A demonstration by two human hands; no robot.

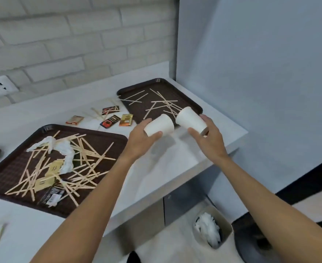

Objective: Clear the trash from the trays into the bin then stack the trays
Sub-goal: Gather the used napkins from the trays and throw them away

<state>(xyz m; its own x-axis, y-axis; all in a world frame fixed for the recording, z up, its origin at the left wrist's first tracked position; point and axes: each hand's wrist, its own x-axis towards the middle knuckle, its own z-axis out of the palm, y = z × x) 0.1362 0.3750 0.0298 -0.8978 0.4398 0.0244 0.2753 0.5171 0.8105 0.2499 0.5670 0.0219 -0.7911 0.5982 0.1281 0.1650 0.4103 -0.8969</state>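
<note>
The left hand (142,138) grips the left cup (161,125) round its wall. The right hand (210,138) grips the right cup (190,118) likewise, both cups tilted just beyond the palms. Paper, so probably light and easily crushed: hold mid-wall, gently. The bin (227,227) stands below the right hand.

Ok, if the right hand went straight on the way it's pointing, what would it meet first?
Probably the far dark brown plastic tray and the thin wooden stir sticks scattered on it; the right hand and its white paper cup aim there. Height above the tray is unclear.
</note>
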